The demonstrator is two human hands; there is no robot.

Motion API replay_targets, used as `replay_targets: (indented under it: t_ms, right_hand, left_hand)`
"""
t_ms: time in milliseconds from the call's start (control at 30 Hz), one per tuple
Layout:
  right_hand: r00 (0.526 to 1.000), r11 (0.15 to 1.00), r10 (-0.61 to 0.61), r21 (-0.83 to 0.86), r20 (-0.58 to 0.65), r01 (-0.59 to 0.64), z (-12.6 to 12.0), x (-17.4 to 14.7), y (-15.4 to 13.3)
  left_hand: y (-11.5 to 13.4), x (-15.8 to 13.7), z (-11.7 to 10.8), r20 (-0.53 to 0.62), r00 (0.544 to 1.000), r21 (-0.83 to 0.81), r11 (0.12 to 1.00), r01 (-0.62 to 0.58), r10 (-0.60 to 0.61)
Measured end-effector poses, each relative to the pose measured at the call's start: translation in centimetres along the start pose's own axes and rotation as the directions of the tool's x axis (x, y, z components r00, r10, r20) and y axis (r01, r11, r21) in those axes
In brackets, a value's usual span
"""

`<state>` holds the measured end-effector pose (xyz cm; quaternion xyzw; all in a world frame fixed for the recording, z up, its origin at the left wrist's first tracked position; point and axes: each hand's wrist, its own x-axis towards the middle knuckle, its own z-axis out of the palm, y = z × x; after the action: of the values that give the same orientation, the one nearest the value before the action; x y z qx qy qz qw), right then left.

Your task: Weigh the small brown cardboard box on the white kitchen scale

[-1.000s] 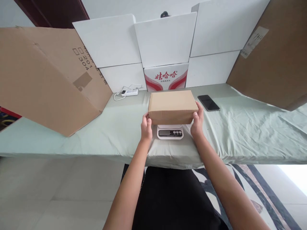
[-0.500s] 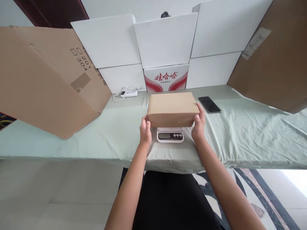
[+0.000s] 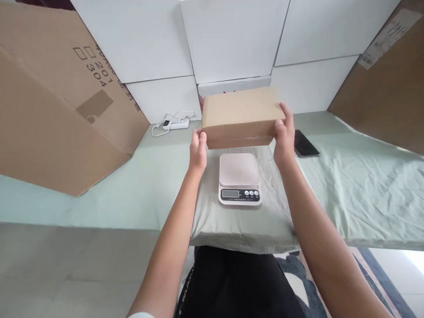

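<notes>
A closed brown cardboard box (image 3: 243,108) is held up between my two hands, slightly tilted, with its right end higher. My left hand (image 3: 198,149) grips the box's left end, thumb on the front face. At the right end, my right hand (image 3: 284,134) is closed on it, thumb at the front corner and fingers along the side. Below and nearer to me, a white kitchen scale (image 3: 239,170) sits on the cloth, its platform bare and apart from the box. The scale's display looks blank.
A black smartphone (image 3: 306,144) lies right of my right hand. A white power strip (image 3: 176,124) with a cable lies at the back left. White boxes (image 3: 233,39) line the back, and large cardboard sheets (image 3: 66,110) flank the green-clothed table (image 3: 132,198).
Both hands have raised the cardboard box up and away from the scale, uncovering its platform. The camera view has tipped downward.
</notes>
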<state>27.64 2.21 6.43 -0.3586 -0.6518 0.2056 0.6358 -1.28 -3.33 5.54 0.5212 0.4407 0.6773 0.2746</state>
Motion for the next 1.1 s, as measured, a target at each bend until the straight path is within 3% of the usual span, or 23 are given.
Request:
replay_targets:
  t_ms: [167,300,500,1100]
  right_hand:
    - [0.998,0.998,0.064,-0.007,0.002,-0.064,1.8,-0.9,4.3]
    - [0.992,0.992,0.129,0.016,0.011,-0.129,2.5,-2.3,6.0]
    - [0.974,0.973,0.226,0.051,0.000,-0.226,2.9,-2.5,6.4]
    - [0.969,0.969,0.240,0.048,0.051,-0.243,2.7,-3.0,6.1]
  left_hand:
    - [-4.1,0.9,1.4,-0.043,0.994,0.041,0.994,0.097,-0.096]
    - [-5.5,0.3,1.3,-0.048,0.987,0.056,0.986,0.157,-0.154]
    - [-5.6,0.0,1.1,-0.073,0.972,0.091,0.969,0.232,-0.225]
    - [-5.4,-0.6,1.1,-0.085,0.964,0.055,0.965,0.257,-0.252]
